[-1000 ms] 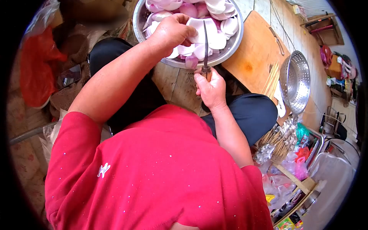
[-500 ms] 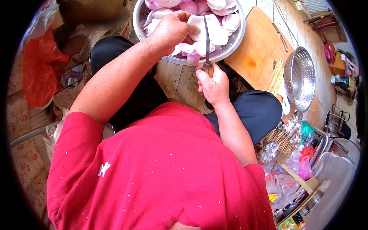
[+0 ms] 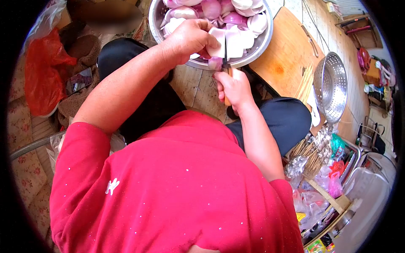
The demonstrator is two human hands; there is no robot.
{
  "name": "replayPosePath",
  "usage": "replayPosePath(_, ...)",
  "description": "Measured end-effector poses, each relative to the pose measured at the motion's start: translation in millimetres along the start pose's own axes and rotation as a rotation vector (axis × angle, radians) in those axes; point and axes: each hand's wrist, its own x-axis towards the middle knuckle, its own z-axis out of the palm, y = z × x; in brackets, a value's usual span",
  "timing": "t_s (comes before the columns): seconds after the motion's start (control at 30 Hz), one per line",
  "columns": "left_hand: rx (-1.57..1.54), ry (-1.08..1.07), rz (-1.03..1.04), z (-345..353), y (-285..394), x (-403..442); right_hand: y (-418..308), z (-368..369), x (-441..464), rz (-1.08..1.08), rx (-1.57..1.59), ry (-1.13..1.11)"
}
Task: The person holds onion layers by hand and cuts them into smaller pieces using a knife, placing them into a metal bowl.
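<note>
My left hand pinches a white onion piece over the metal colander, which is full of white and purple onion pieces. My right hand is closed round the wooden handle of a knife just outside the near rim. The dark blade points away from me and lies between the held piece and another white piece. A small purple piece rests by the rim near the handle.
Right of the colander is a wooden board with a second knife and thin sticks. An empty perforated bowl leans beside it. Skewered items and plastic bags lie lower right. A red bag is at left.
The blade has moved down into the white onion, where a dark gap now parts two pieces. The knife handle has tilted, and my right hand has turned slightly.
</note>
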Motion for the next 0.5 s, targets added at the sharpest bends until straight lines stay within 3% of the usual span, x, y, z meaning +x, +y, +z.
replayPosePath(0.2, 0.140, 0.034, 0.033, 3, -8, 4, -4, -2, 15, 0.044, 0.126, 0.117)
replayPosePath(0.33, 0.600, 0.174, 0.387, 2, -8, 24, -6, -12, 9, 0.028, 0.245, 0.217)
replayPosePath(0.5, 0.823, 0.206, 0.410, 21, 0, 55, -2, -16, 1, -0.038, 0.274, 0.247)
